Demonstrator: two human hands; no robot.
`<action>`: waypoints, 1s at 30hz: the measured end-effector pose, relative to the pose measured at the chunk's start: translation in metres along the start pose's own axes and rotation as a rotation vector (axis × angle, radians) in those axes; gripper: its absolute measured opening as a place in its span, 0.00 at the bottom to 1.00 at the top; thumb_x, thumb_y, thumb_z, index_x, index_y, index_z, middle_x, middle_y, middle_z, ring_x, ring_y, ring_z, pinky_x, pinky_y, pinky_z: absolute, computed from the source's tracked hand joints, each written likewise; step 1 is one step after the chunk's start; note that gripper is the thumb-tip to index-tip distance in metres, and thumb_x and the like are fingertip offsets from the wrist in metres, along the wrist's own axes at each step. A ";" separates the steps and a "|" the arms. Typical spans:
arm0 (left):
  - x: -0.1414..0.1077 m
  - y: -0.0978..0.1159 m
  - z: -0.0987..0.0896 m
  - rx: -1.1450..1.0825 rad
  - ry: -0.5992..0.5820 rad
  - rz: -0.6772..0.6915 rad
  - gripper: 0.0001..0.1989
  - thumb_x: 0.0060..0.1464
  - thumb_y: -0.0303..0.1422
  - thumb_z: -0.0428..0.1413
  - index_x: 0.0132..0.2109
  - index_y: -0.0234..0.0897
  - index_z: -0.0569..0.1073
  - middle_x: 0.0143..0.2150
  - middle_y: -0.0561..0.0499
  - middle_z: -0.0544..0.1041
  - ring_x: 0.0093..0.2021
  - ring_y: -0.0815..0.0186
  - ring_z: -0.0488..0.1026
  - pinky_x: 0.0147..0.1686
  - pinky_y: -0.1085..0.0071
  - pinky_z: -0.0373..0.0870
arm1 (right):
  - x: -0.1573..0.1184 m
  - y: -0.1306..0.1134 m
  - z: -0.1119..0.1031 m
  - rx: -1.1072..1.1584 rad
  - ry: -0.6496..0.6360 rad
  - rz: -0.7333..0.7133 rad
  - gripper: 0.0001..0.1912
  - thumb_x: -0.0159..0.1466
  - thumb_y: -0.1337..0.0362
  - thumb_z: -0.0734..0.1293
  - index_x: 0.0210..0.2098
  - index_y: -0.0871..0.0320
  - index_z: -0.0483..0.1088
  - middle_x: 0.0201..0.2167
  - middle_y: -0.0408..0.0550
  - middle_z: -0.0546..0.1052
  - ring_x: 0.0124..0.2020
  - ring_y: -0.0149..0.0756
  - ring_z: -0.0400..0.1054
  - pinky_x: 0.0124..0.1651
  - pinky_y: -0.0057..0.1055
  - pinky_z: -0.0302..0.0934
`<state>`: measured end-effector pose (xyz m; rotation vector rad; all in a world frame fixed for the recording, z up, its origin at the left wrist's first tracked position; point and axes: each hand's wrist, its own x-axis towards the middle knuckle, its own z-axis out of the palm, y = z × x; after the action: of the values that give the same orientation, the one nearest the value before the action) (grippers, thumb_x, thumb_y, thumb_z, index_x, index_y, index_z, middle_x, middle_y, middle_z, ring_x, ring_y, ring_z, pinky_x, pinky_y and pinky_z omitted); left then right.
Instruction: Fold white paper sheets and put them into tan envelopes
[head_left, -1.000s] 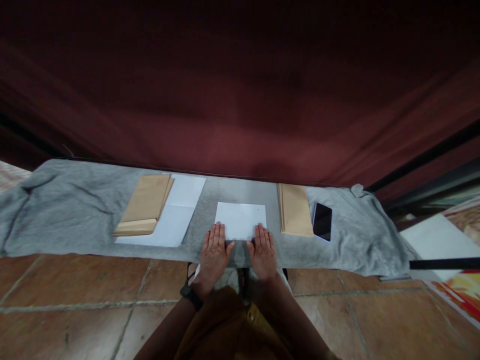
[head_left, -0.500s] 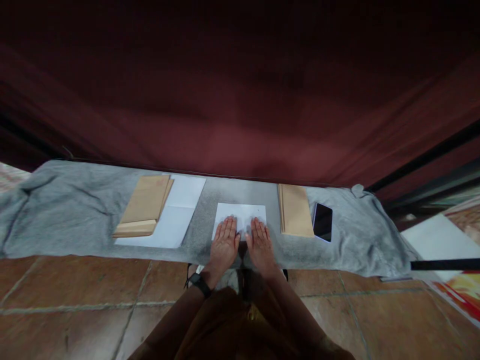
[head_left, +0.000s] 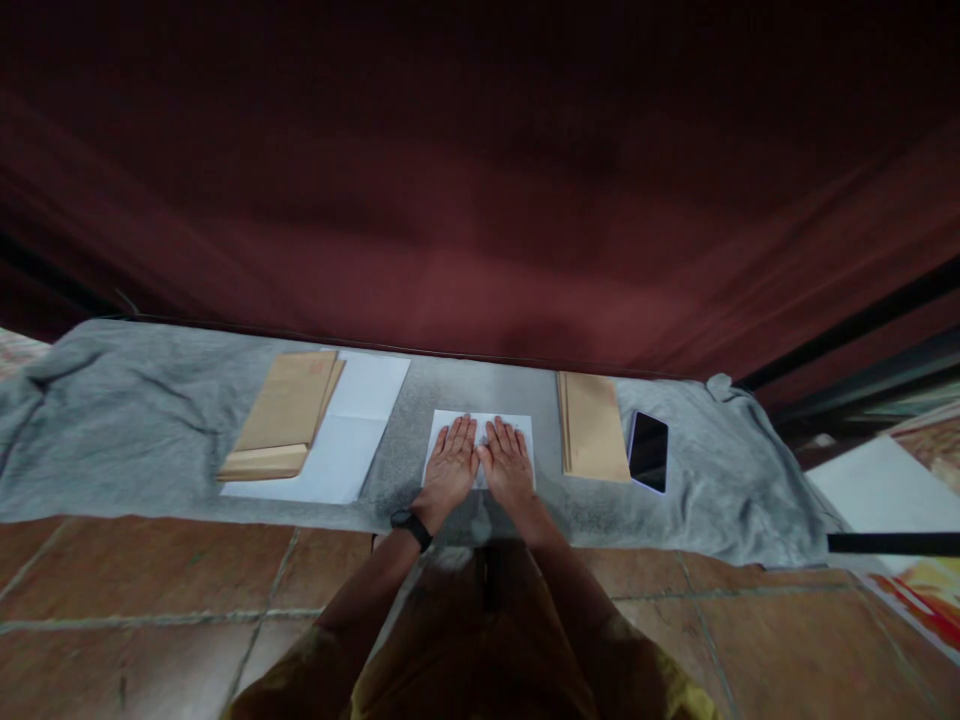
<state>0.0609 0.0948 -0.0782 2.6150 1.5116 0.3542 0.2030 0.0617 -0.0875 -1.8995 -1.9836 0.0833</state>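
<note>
A small white sheet of paper (head_left: 487,421) lies on the grey cloth in front of me. My left hand (head_left: 451,465) rests flat on its left half, fingers stretched out. On the right half lies my right hand (head_left: 507,463), also flat, its thumb close to the left one. Both hands hide much of the sheet. To the left, brown envelopes (head_left: 281,405) are stacked on larger white paper (head_left: 356,430). More brown envelopes (head_left: 596,425) lie to the right, beside a dark-screened phone (head_left: 648,452).
The grey cloth (head_left: 150,420) covers a long narrow surface, with a dark red curtain (head_left: 480,250) behind it. At the far right are a white sheet (head_left: 885,490) and a black bar (head_left: 892,544). Floor tiles (head_left: 187,570) show below.
Both hands have slid forward over the white sheet and a little closer together, still flat. The camera view has shifted slightly.
</note>
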 end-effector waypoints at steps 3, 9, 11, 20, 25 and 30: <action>0.001 -0.005 -0.002 0.006 0.032 -0.039 0.29 0.71 0.35 0.41 0.73 0.28 0.58 0.75 0.38 0.60 0.77 0.56 0.51 0.75 0.53 0.47 | 0.006 0.009 0.000 -0.001 0.001 0.041 0.26 0.76 0.61 0.58 0.71 0.61 0.60 0.72 0.59 0.62 0.74 0.47 0.54 0.74 0.51 0.47; -0.007 -0.018 -0.006 -0.005 0.082 -0.104 0.30 0.72 0.37 0.40 0.74 0.26 0.58 0.75 0.36 0.59 0.76 0.53 0.53 0.74 0.50 0.49 | 0.017 0.031 -0.011 -0.046 -0.002 0.111 0.27 0.76 0.60 0.55 0.71 0.64 0.61 0.72 0.60 0.63 0.72 0.49 0.56 0.72 0.51 0.47; -0.013 -0.022 -0.007 -0.011 0.105 -0.119 0.30 0.72 0.38 0.41 0.73 0.27 0.58 0.74 0.35 0.59 0.76 0.51 0.54 0.73 0.47 0.50 | 0.022 0.038 -0.020 -0.065 -0.018 0.112 0.25 0.76 0.61 0.55 0.69 0.62 0.63 0.70 0.58 0.67 0.69 0.47 0.58 0.71 0.48 0.48; -0.058 0.006 -0.008 -0.067 0.099 0.200 0.27 0.72 0.39 0.46 0.73 0.36 0.60 0.75 0.41 0.61 0.76 0.55 0.53 0.73 0.49 0.54 | 0.069 0.044 -0.066 0.003 -0.313 0.272 0.20 0.70 0.62 0.63 0.59 0.60 0.72 0.60 0.59 0.74 0.63 0.50 0.62 0.66 0.44 0.52; -0.070 0.013 -0.008 -0.069 0.074 0.221 0.27 0.71 0.40 0.48 0.72 0.35 0.60 0.74 0.41 0.62 0.75 0.56 0.56 0.73 0.49 0.53 | 0.071 0.050 -0.071 0.156 -0.352 0.376 0.13 0.62 0.63 0.70 0.44 0.61 0.78 0.51 0.60 0.80 0.60 0.54 0.66 0.62 0.44 0.57; -0.078 0.013 -0.016 -0.088 0.027 0.268 0.32 0.69 0.45 0.51 0.73 0.35 0.58 0.74 0.39 0.61 0.75 0.56 0.56 0.74 0.49 0.50 | 0.046 0.062 -0.069 0.468 -0.331 0.490 0.05 0.53 0.66 0.71 0.22 0.55 0.73 0.27 0.45 0.79 0.42 0.43 0.74 0.49 0.34 0.65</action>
<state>0.0301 0.0207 -0.0719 2.7544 1.1233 0.4676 0.2835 0.0956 -0.0325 -2.0799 -1.4439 0.9594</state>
